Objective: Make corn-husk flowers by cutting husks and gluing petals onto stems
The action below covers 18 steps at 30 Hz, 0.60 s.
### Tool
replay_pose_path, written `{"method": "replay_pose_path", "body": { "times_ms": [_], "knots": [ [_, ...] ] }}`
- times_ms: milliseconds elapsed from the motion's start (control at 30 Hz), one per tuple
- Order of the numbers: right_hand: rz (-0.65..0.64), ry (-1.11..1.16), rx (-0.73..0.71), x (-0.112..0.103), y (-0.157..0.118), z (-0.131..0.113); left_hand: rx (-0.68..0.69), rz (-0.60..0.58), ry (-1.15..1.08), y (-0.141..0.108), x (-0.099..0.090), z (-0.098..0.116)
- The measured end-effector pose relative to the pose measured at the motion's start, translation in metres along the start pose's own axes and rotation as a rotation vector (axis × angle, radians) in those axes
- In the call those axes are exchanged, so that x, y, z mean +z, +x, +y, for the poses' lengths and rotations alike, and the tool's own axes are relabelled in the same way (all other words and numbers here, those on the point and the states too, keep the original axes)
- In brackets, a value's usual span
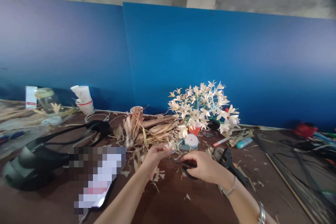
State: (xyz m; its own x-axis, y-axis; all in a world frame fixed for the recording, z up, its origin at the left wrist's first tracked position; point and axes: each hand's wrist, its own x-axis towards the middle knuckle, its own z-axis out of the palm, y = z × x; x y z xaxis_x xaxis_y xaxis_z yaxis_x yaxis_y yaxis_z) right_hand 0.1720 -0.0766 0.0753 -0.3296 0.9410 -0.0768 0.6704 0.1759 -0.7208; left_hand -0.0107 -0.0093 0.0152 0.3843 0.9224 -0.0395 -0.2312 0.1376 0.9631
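My left hand (155,158) is closed in a pinch on a small pale flower (172,145), made of what looks like dried husk. Black-handled scissors (189,174) sit in my right hand (204,167), its fingers closed round the handles. Their blades point left, toward the flower, and are partly hard to make out. Just beyond my hands lies a roll of white and light-blue tape (191,141). Behind it, a bunch of cream husk flowers (202,106) stands in an orange-red cup (194,129). A black glue gun (231,164) rests beside my right wrist.
Dried husks (160,127) are heaped behind my left hand. On the left lie a phone (99,182) and a black strapped headset (31,164). A white cup (85,105) and glass jar (47,99) stand near the blue partition (183,52). Cables (296,161) lie right.
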Motion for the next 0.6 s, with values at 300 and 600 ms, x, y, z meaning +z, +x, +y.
{"method": "replay_pose_path", "body": {
  "times_ms": [300, 600],
  "knots": [
    [0.008, 0.008, -0.037, 0.000, 0.000, 0.003, 0.008, -0.036, -0.015, 0.001, 0.000, -0.004],
    [0.053, -0.114, 0.001, 0.007, -0.002, 0.019, 0.038, 0.002, 0.024, 0.002, 0.000, -0.004]
  ]
}}
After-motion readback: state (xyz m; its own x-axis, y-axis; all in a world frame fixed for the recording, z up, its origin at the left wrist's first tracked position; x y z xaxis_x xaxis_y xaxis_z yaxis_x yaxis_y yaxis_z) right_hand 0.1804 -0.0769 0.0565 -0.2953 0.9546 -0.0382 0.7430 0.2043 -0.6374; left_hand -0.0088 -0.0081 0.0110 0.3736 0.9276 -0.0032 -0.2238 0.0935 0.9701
